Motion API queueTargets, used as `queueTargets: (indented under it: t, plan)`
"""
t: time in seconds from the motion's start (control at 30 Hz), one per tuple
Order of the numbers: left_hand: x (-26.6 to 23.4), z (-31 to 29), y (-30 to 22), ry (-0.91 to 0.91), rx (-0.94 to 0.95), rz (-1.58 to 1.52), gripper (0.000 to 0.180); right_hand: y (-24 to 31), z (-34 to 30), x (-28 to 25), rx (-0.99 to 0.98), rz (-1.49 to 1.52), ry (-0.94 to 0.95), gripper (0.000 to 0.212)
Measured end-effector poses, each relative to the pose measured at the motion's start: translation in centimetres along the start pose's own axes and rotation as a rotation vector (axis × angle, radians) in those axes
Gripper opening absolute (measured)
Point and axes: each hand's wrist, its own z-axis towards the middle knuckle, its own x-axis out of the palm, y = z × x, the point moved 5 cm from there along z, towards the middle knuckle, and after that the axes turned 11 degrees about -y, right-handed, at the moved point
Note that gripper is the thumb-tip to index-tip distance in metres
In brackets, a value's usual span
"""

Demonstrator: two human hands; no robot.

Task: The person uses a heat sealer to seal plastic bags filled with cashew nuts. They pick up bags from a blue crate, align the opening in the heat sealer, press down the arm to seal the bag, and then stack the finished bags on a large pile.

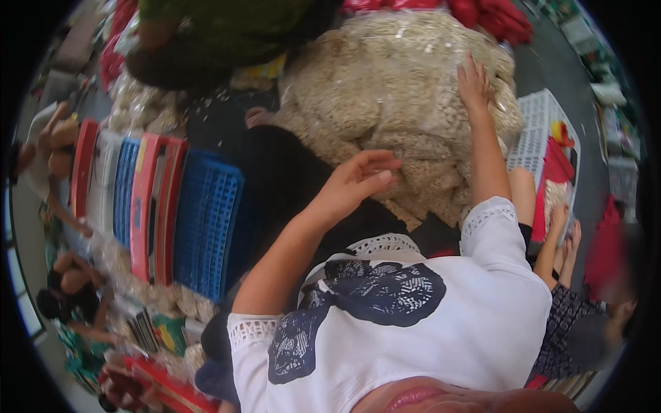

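A big heap of clear plastic bags (385,82), packed with small pale cream pieces I cannot identify, lies in front of me. My right hand (475,82) rests flat on the heap's right side, fingers stretched out and touching the plastic. In front of my chest, my left hand (365,175) is raised near the heap's lower edge, its fingers loosely apart and nothing visible in them. It appears to be clear of the bags, though part of the palm is turned away.
Stacked plastic crates, including a blue one (206,220) and a red one (148,206), stand on the left. On the right is a white crate (540,124) with a tape roll (561,133) and red cloth. Other people sit on both sides; someone in green (227,34) is beyond.
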Motion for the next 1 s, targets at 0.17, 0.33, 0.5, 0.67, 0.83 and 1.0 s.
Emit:
queueTargets:
  t: [0.17, 0.33, 0.5, 0.67, 0.83, 1.0]
  plan:
    - [-14.0, -17.5, -6.3, -0.362, 0.321, 0.042, 0.059, -3.5, -4.9, 8.8, -0.135, -0.405, 0.199, 0.054]
    - [-27.6, -46.1, -2.9, -1.551, 0.618, -0.128, 0.039, 7.3, -6.3, 0.1, -0.203, -0.328, -0.073, 0.049]
    - [-37.4, -58.9, 16.2, -1.961, -0.071, -0.176, 0.029, 22.3, -7.3, -2.9, -0.695, 0.165, -0.154, 0.041]
    - [-43.5, -60.4, 28.6, -2.099, -0.747, 0.633, 0.056, 28.2, -3.8, -1.1, -0.611, 0.237, 0.152, 0.038]
    - [-43.5, -55.4, 26.5, -1.47, -1.149, 1.052, 0.1, 37.7, -10.6, -9.7, -0.748, 0.532, 0.343, 0.03]
    - [-46.1, -55.4, 30.1, -1.47, -1.072, 1.23, 0.098, 39.5, -10.0, -9.5, -0.574, 0.563, 0.52, 0.03]
